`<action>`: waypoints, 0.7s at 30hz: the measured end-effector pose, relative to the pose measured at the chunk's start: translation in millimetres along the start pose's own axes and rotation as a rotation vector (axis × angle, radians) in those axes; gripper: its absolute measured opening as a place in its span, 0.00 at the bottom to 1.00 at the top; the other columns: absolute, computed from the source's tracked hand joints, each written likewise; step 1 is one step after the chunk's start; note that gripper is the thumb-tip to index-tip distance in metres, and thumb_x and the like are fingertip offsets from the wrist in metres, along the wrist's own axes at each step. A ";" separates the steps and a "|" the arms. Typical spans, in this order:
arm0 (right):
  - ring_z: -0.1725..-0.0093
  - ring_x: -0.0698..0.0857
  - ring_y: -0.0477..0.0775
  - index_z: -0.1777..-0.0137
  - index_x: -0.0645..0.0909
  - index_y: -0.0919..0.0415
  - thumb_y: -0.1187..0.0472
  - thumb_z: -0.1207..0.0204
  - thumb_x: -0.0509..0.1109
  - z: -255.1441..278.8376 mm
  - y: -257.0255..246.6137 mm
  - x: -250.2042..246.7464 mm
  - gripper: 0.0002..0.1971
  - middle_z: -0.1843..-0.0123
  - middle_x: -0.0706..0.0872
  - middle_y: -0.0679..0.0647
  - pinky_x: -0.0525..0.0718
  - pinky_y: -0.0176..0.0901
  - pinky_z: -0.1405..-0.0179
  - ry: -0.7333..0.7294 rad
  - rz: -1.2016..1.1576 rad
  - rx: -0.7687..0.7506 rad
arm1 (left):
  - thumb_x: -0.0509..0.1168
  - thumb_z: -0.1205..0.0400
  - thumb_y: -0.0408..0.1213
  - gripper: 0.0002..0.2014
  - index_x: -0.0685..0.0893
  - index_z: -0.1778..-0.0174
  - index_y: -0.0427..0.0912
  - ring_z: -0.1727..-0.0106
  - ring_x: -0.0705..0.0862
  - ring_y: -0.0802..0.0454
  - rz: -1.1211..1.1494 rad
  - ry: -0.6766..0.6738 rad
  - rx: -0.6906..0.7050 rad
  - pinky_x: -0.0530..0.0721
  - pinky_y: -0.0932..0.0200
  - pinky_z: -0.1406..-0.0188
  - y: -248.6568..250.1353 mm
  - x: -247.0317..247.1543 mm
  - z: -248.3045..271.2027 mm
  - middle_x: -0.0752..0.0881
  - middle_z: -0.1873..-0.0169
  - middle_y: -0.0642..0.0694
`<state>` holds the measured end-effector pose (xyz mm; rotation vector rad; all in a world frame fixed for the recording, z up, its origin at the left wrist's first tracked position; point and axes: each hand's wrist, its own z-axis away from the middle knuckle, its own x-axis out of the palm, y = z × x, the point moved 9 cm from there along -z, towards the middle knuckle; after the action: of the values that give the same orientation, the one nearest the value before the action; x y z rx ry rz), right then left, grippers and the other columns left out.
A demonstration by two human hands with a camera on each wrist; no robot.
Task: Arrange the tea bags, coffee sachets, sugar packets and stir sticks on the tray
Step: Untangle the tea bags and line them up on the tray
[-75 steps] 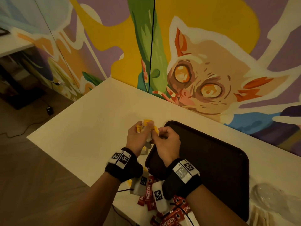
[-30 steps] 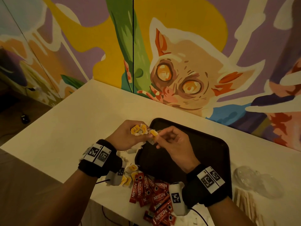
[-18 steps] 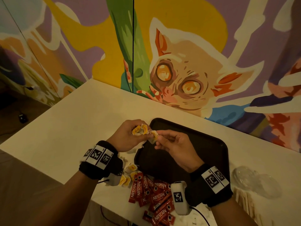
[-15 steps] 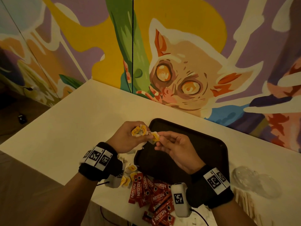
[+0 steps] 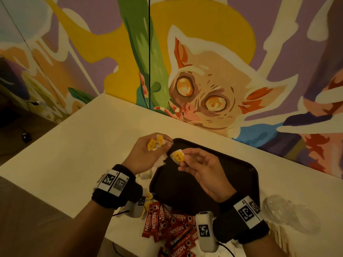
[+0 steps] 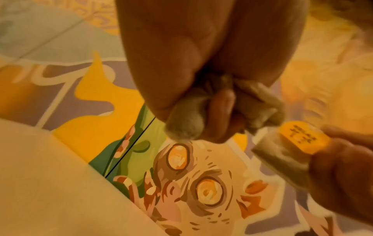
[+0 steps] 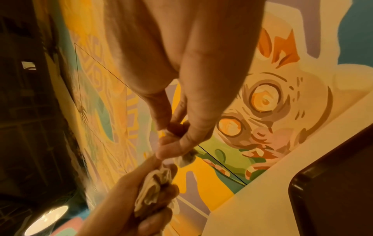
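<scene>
My left hand (image 5: 148,153) holds a bunch of tea bags (image 5: 155,144) with yellow tags above the table, just left of the dark tray (image 5: 241,175). In the left wrist view the white bags (image 6: 187,126) bulge out between its curled fingers. My right hand (image 5: 196,164) pinches a single tea bag (image 5: 178,156) by its yellow tag (image 6: 300,137) over the tray's near-left corner, a short way from the bunch. The tray's inside shows nothing on it. Red Nescafe coffee sachets (image 5: 172,227) lie heaped on the table at the tray's near edge.
A few more yellow-tagged tea bags (image 5: 148,198) lie under my left wrist. Crumpled clear plastic (image 5: 289,216) and pale stir sticks (image 5: 278,236) sit at the right of the tray. The painted wall (image 5: 204,89) runs along the table's far edge.
My right hand has pulled one tea bag away from the bunch in my left hand, and the two hands have drawn slightly apart over the tray's corner.
</scene>
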<state>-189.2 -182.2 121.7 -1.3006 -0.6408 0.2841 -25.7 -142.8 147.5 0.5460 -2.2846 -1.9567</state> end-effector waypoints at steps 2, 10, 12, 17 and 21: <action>0.57 0.89 0.50 0.46 0.86 0.64 0.72 0.21 0.67 0.2 -4.0 -3.7 0.09 0.53 0.90 0.57 0.90 0.42 0.55 -0.010 0.006 -0.004 | 0.69 0.19 0.31 0.06 0.88 0.47 0.39 0.61 0.84 0.68 0.014 0.075 -0.022 0.77 0.72 0.57 -0.7 -7.3 -1.7 0.88 0.64 0.63; 0.54 0.89 0.53 0.46 0.87 0.64 0.65 0.28 0.71 -3.9 -10.6 -8.1 0.12 0.52 0.90 0.60 0.89 0.46 0.51 -0.075 0.027 -0.017 | 0.73 0.24 0.32 0.09 0.88 0.50 0.34 0.57 0.87 0.53 -0.018 -0.259 -0.001 0.83 0.62 0.54 12.2 37.2 -2.3 0.90 0.58 0.42; 0.54 0.89 0.53 0.46 0.87 0.65 0.65 0.27 0.71 -7.4 -11.9 -8.7 0.11 0.53 0.90 0.60 0.89 0.45 0.52 -0.081 0.017 -0.014 | 0.74 0.23 0.33 0.06 0.88 0.54 0.33 0.62 0.85 0.54 -0.036 -0.241 0.017 0.82 0.62 0.59 11.5 36.0 -5.5 0.89 0.62 0.42; 0.53 0.89 0.53 0.46 0.88 0.60 0.65 0.23 0.69 -17.2 -14.6 -8.7 0.09 0.52 0.90 0.59 0.89 0.47 0.50 -0.096 0.092 -0.008 | 0.75 0.25 0.37 0.10 0.86 0.59 0.32 0.64 0.85 0.38 0.003 -0.166 0.040 0.83 0.44 0.61 6.9 27.7 -13.4 0.87 0.65 0.35; 0.50 0.87 0.50 0.44 0.88 0.50 0.60 0.19 0.70 -19.7 -29.2 -9.7 0.08 0.48 0.88 0.51 0.89 0.44 0.52 -0.069 0.492 -0.164 | 0.75 0.23 0.39 0.13 0.84 0.60 0.31 0.62 0.85 0.29 0.060 -0.158 0.037 0.83 0.33 0.61 -0.9 26.6 -20.8 0.87 0.65 0.32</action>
<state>-189.9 -210.8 144.3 -1.6047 -0.3984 0.6911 -44.3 -171.0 145.9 0.3325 -2.4027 -1.9999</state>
